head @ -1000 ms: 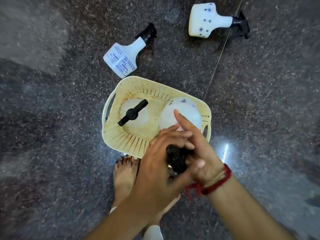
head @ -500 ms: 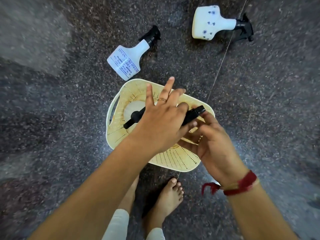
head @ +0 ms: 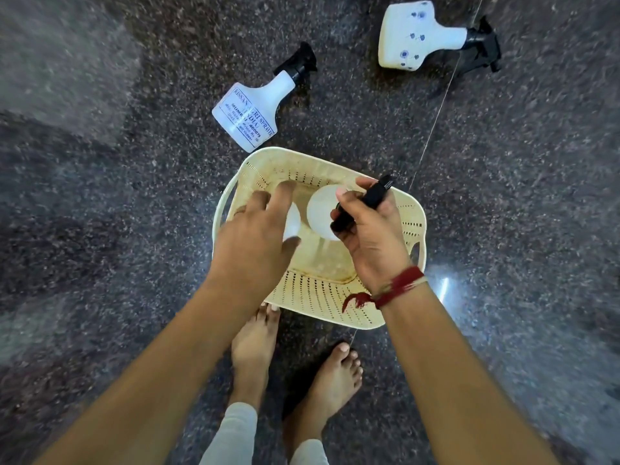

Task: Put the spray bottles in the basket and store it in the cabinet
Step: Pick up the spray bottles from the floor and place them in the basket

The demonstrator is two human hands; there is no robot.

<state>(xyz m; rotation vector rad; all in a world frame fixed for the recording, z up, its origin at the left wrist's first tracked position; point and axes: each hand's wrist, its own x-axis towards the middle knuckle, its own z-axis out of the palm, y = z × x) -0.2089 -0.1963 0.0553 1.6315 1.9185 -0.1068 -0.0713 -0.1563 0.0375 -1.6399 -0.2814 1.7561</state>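
Observation:
A cream perforated basket (head: 322, 297) sits on the dark speckled floor in front of my feet. Two white spray bottles stand inside it. My right hand (head: 372, 239) grips the black trigger head (head: 372, 196) of the right bottle (head: 323, 209). My left hand (head: 255, 236) hovers over the left bottle (head: 292, 219) with fingers spread, hiding most of it. Beyond the basket lie two more white spray bottles on the floor: a labelled one (head: 251, 109) and a blue-flowered one (head: 412, 35).
My bare feet (head: 255, 344) stand just behind the basket's near rim. A thin floor joint line (head: 436, 119) runs diagonally past the basket's right side. No cabinet is in view.
My left hand has slid left off the sprayer head and now hovers over the left bottle. My right hand has taken hold of the right bottle's black trigger head.

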